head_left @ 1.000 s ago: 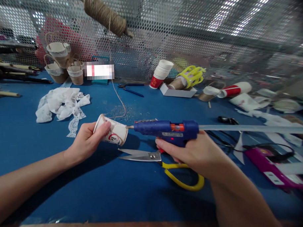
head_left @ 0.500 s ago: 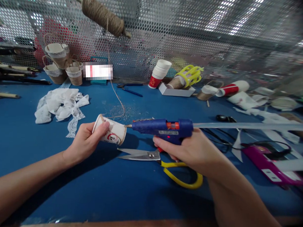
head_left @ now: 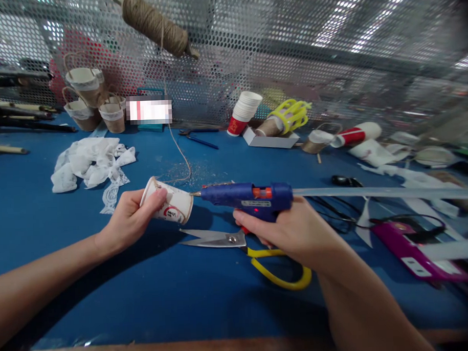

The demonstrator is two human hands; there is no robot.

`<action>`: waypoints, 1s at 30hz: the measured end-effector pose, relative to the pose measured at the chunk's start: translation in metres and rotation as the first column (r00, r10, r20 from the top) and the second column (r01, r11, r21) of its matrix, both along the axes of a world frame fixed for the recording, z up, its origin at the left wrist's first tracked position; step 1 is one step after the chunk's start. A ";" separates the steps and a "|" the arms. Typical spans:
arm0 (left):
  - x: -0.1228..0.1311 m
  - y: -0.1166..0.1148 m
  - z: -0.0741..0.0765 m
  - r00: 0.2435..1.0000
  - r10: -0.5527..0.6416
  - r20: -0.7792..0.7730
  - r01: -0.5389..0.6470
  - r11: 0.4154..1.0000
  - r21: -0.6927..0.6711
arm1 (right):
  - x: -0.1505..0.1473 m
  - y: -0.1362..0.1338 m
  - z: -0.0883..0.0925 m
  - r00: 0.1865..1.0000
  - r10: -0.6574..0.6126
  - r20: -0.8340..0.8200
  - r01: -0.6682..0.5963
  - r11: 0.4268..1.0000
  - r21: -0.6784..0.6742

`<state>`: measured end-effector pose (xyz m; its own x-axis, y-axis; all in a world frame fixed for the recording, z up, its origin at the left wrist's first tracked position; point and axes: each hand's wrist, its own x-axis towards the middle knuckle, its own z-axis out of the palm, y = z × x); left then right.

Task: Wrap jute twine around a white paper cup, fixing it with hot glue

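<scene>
My left hand [head_left: 130, 220] grips a small white paper cup [head_left: 171, 204] lying on its side, its base pointing right. My right hand [head_left: 293, 229] is wrapped round the handle of a blue hot glue gun [head_left: 244, 196] with a long clear glue stick [head_left: 373, 193] out the back. The gun's metal nozzle touches the cup's base rim. A strand of twine [head_left: 179, 152] runs from the cup up to a twine spool [head_left: 155, 24] on the mesh wall. Yellow-handled scissors [head_left: 244, 247] lie on the blue table [head_left: 165, 290] under the gun.
White lace scraps [head_left: 90, 162] lie at the left. Twine-wrapped cup baskets [head_left: 89, 98] stand at the back left. Stacked paper cups [head_left: 244, 112], a yellow cage-like piece [head_left: 291, 115] and a white box sit at the back. A magenta device [head_left: 417, 251] and cables lie at the right.
Both hands, cup and glue gun have drifted slightly left in the view; the nozzle stays at the cup's base. Grips unchanged.
</scene>
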<state>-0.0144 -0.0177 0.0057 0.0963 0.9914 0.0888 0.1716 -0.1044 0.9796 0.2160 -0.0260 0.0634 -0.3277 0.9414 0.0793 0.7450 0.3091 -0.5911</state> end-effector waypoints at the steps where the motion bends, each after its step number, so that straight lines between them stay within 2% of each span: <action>1: 0.000 0.000 0.000 1.000 0.003 -0.007 -0.003 1.000 0.004 | 0.000 0.000 0.000 1.000 0.000 0.006 0.000 1.000 -0.002; 13: -0.001 -0.003 0.002 0.998 -0.033 -0.048 0.037 0.996 0.075 | -0.002 0.000 0.001 0.999 -0.034 0.012 0.034 0.999 0.001; 24: 0.001 0.001 0.002 1.000 0.007 -0.031 -0.007 1.000 0.015 | 0.001 0.000 0.000 0.999 0.038 -0.011 -0.038 0.999 0.011; 30: -0.001 0.006 -0.006 0.999 0.020 0.043 -0.018 0.999 -0.048 | 0.002 -0.002 -0.001 0.999 0.047 -0.014 -0.046 0.998 0.030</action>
<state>-0.0156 -0.0115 -0.0003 0.0747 0.9962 0.0454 0.1305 -0.0549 0.9899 0.2184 -0.0279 0.0628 -0.3698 0.9223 0.1123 0.7203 0.3610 -0.5923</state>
